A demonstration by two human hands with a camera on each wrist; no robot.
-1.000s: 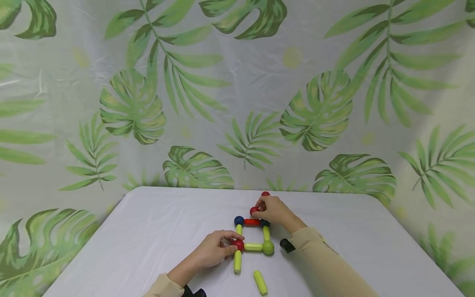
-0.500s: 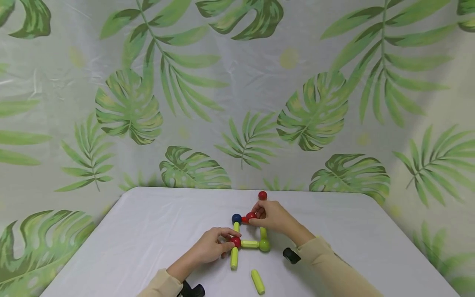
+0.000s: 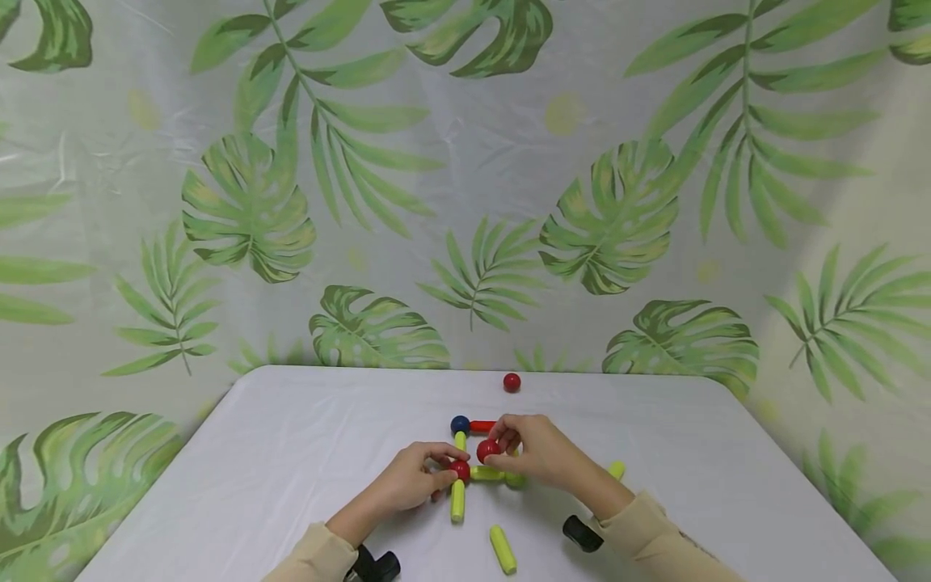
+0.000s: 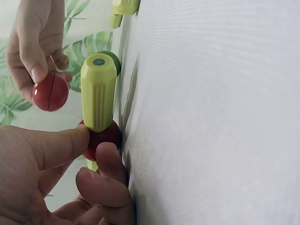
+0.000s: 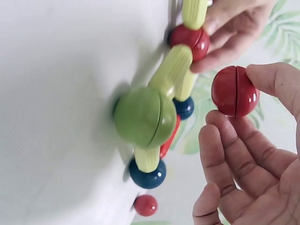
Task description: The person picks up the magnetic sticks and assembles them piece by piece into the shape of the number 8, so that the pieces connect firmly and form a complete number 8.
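My left hand [image 3: 410,485] pinches a red ball [image 3: 460,470] at the near left corner of a four-sided frame of magnetic balls and rods on the table. A yellow-green rod [image 3: 457,503] sticks out from that ball towards me. My right hand [image 3: 541,449] pinches another red ball [image 5: 234,91] between thumb and fingertips, raised above the frame. The frame's other corners are a green ball [image 5: 143,117], a dark blue ball [image 3: 460,424] at the far left, and a second blue ball [image 5: 147,174], hidden behind the right hand in the head view. A red rod [image 3: 482,426] forms the far side.
One loose red ball [image 3: 512,382] lies near the table's far edge. A loose yellow-green rod [image 3: 503,550] is in front of the frame, and another rod [image 3: 617,470] shows partly behind the right forearm. A leaf-patterned curtain [image 3: 480,202] hangs behind the white table [image 3: 327,420].
My right hand has brought its red ball towards me, from beyond the far side of the frame to near the left hand's ball. The left hand keeps its hold on the corner.
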